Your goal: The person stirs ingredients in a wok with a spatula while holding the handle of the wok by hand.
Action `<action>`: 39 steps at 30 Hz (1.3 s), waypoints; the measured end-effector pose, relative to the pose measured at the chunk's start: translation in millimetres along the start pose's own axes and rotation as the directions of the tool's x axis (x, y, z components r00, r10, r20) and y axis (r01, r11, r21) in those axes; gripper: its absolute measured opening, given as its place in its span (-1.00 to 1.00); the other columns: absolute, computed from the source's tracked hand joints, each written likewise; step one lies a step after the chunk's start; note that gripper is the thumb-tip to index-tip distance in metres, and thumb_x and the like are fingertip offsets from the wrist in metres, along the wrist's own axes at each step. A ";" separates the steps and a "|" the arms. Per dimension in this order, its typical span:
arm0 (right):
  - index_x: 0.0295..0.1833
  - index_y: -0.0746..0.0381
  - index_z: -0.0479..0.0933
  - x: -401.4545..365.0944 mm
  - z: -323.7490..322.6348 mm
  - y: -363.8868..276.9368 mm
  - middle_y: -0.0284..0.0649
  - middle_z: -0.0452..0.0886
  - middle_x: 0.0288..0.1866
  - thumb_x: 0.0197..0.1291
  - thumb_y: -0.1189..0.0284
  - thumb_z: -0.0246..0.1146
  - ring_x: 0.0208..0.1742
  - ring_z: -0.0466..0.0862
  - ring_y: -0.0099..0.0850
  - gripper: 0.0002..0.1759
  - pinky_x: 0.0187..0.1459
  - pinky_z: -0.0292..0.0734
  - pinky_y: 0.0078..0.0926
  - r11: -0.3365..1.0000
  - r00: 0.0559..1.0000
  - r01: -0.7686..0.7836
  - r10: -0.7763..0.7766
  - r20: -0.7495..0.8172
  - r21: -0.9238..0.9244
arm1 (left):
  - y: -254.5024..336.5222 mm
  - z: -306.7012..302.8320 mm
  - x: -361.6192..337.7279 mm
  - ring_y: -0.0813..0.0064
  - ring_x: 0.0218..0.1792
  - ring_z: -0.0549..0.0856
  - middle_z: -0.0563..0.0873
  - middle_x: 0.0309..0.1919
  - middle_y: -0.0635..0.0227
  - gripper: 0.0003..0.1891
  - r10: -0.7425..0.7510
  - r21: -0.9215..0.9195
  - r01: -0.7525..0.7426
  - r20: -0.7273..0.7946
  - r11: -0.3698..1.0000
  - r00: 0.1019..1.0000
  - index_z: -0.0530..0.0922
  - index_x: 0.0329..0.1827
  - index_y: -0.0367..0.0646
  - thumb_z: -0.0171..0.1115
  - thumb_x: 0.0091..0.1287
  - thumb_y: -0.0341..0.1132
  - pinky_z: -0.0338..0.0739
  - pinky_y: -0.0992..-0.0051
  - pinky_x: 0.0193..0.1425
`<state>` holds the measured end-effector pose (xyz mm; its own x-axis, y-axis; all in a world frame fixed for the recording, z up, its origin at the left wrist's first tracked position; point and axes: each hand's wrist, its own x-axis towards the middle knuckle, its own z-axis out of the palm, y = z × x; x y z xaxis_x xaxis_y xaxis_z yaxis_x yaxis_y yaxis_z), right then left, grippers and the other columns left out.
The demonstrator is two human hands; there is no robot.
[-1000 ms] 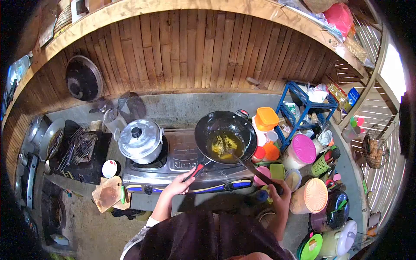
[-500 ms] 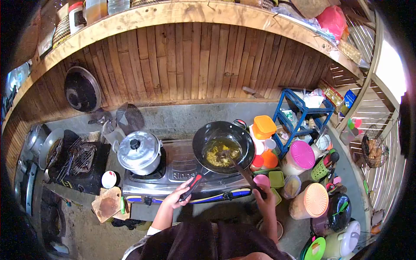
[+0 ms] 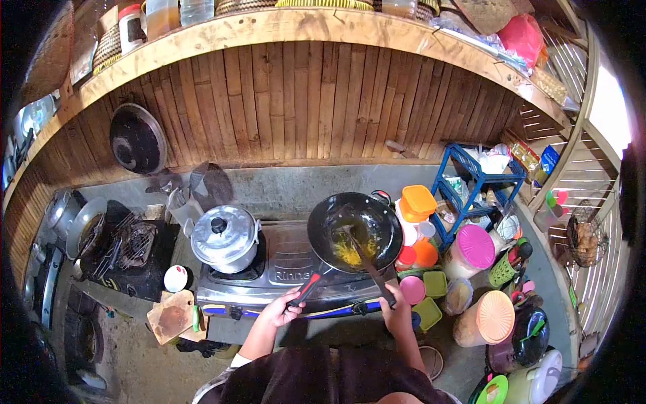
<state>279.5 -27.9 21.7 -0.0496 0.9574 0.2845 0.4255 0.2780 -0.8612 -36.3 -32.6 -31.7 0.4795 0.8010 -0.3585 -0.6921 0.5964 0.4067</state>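
A black wok (image 3: 323,236) sits on the right side of the silver stove (image 3: 286,252), with oil and yellow food (image 3: 350,253) in its bottom. My left hand (image 3: 281,308) is closed on the wok's black and red handle (image 3: 308,289). In my right hand (image 3: 397,308) is the dark spatula (image 3: 367,259), its blade inside the wok, above the yellow food. On the left side of the stove stands a lidded silver pot (image 3: 225,244).
Containers, among them an orange one (image 3: 418,204) and a pink-lidded one (image 3: 474,244), crowd the right side near a blue rack (image 3: 447,202). A cutting board (image 3: 171,318), a white bowl (image 3: 175,278) and a black grill stove (image 3: 131,259) lie left.
The spatula's blade has moved up and away from me in the wok, and my right hand has shifted slightly left. The whole view has shifted a little.
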 end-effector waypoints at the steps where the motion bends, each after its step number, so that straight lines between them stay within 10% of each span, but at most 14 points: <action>1: 0.09 0.31 0.41 -2.0 -3.7 9.3 -0.05 0.59 -0.14 0.12 0.51 0.22 -0.13 0.60 -0.29 -0.61 -0.04 0.45 -0.45 0.998 0.996 0.067 -0.068 -0.063 -0.015 | 0.2 2.0 -0.7 0.74 -0.69 0.33 0.45 -0.50 0.34 -0.77 0.002 0.001 -0.002 -0.001 1.000 1.000 0.33 0.08 0.04 0.00 0.38 -0.27 0.11 0.79 -0.76; 10: -0.09 0.30 0.47 -17.2 -48.8 -40.9 -0.30 0.56 -0.29 0.14 0.58 0.22 -0.26 0.53 -0.55 -0.79 -0.21 0.45 -0.61 0.919 0.933 -0.104 0.222 -0.282 0.380 | 5.5 21.4 -7.6 0.80 -0.72 0.16 0.35 -0.58 0.51 -0.72 0.008 0.346 0.057 -0.183 0.937 0.983 0.30 0.20 0.20 -0.11 0.44 -0.19 -0.05 0.79 -0.76; 11: -0.16 0.29 0.47 -16.2 -49.4 -34.0 -0.50 0.40 -0.55 0.20 0.56 0.18 -0.59 0.31 -0.76 -0.90 -0.57 0.15 -0.79 0.950 0.921 -0.011 0.131 -0.367 0.312 | 7.6 22.7 -8.4 0.79 -0.72 0.16 0.34 -0.60 0.52 -0.70 -0.003 0.361 0.081 -0.210 0.929 0.978 0.28 0.22 0.24 -0.12 0.45 -0.18 -0.05 0.78 -0.76; 22: -0.12 0.30 0.46 -12.5 -45.7 -11.0 -0.53 0.36 -0.52 0.25 0.54 0.13 -0.59 0.27 -0.78 -0.89 -0.57 0.12 -0.80 0.976 0.874 0.182 -0.104 -0.475 0.121 | 6.6 21.6 -9.6 0.78 -0.72 0.15 0.31 -0.62 0.53 -0.56 0.015 0.447 0.109 -0.266 0.888 0.964 0.10 0.39 0.23 -0.16 0.46 -0.17 -0.05 0.75 -0.76; 25: -0.05 0.32 0.44 -10.1 -37.9 -34.8 -0.26 0.55 -0.17 0.20 0.53 0.20 -0.15 0.53 -0.53 -0.79 -0.06 0.43 -0.60 0.945 0.928 -0.003 0.125 -0.352 0.328 | 5.4 21.8 -9.8 0.77 -0.72 0.16 0.30 -0.64 0.54 -0.54 0.027 0.462 0.115 -0.289 0.880 0.957 0.08 0.40 0.21 -0.14 0.45 -0.16 -0.06 0.74 -0.75; 28: -0.01 0.30 0.44 -6.4 -26.2 -5.2 -0.25 0.56 -0.16 0.18 0.52 0.22 -0.15 0.53 -0.54 -0.74 -0.05 0.43 -0.59 0.923 0.941 -0.063 0.182 -0.285 0.380 | 3.8 22.7 -11.1 0.77 -0.72 0.17 0.30 -0.65 0.54 -0.52 0.043 0.493 0.093 -0.257 0.865 0.965 0.06 0.41 0.18 -0.13 0.45 -0.16 -0.06 0.73 -0.75; 30: 0.05 0.28 0.43 1.5 -20.9 2.3 -0.26 0.56 -0.18 0.16 0.52 0.23 -0.30 0.54 -0.58 -0.68 -0.19 0.47 -0.63 0.978 0.939 0.135 -0.074 -0.337 0.161 | 1.7 20.6 -9.9 0.77 -0.72 0.18 0.31 -0.65 0.53 -0.50 0.063 0.502 0.071 -0.246 0.862 0.967 0.04 0.42 0.16 -0.12 0.45 -0.15 -0.06 0.72 -0.74; 32: 0.07 0.28 0.43 0.2 -17.4 -11.4 -0.25 0.55 -0.20 0.15 0.52 0.22 -0.46 0.50 -0.60 -0.66 -0.37 0.45 -0.64 0.921 0.957 -0.190 0.250 -0.144 0.340 | 1.1 23.3 -10.7 0.76 -0.72 0.18 0.31 -0.65 0.53 -0.50 0.065 0.513 0.084 -0.267 0.854 0.962 0.04 0.43 0.16 -0.12 0.45 -0.15 -0.05 0.72 -0.74; 39: 0.27 0.38 0.23 12.4 10.9 30.3 -0.13 0.51 -0.11 0.17 0.59 0.15 -0.42 0.55 -0.54 -0.47 -0.47 0.58 -0.61 0.916 0.984 -0.176 0.154 0.088 0.360 | 0.5 25.0 -12.0 0.76 -0.71 0.18 0.29 -0.66 0.55 -0.51 0.060 0.538 0.095 -0.262 0.838 0.963 0.04 0.43 0.19 -0.14 0.46 -0.13 -0.05 0.72 -0.74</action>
<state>281.9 -6.8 -5.4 -0.0627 0.9919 0.1103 0.0731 0.1148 -0.9907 -29.0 -40.6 -6.2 0.2788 0.7931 -0.5416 -0.2445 0.6040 0.7586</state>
